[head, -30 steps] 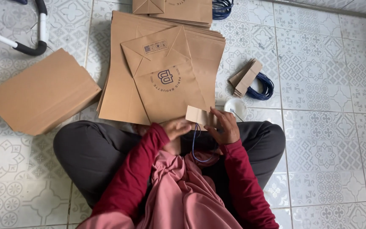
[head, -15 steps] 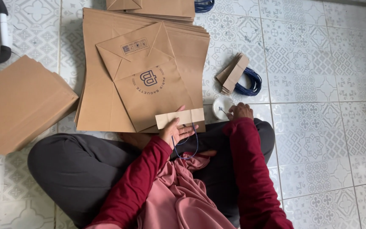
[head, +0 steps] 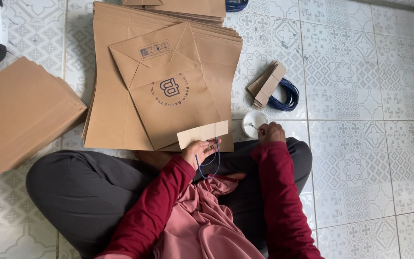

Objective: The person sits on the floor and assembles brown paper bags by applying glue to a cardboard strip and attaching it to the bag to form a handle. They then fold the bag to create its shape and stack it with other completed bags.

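Seated cross-legged on the tiled floor (head: 360, 144), the person works at attaching a handle to a paper bag. The left hand (head: 198, 151) holds a small kraft card strip (head: 203, 134), fingers curled and closed on its lower edge, with a loop of blue cord (head: 212, 163) hanging from the same grip down over the lap. The strip lies at the near edge of the topmost flat brown paper bag (head: 173, 96), which rests bottom-fold up on a stack of like bags (head: 116, 96).

The right hand (head: 270, 133) is at a small round white dish (head: 254, 122) just beside the stack; fingertips pressed together on a thin stick dipped in it. The contents are not discernible, possibly glue.

Assessment: the cord is with the strip, though whether it is fixed cannot be told. The strip does not yet look fastened to the bag. Reserve materials are near: a bundle of card strips (head: 267, 85) touching a coil of blue cord (head: 286, 96). A separate pile of brown bags (head: 22, 115) sits to the left; whether they are finished cannot be told. The stack suggests much remains
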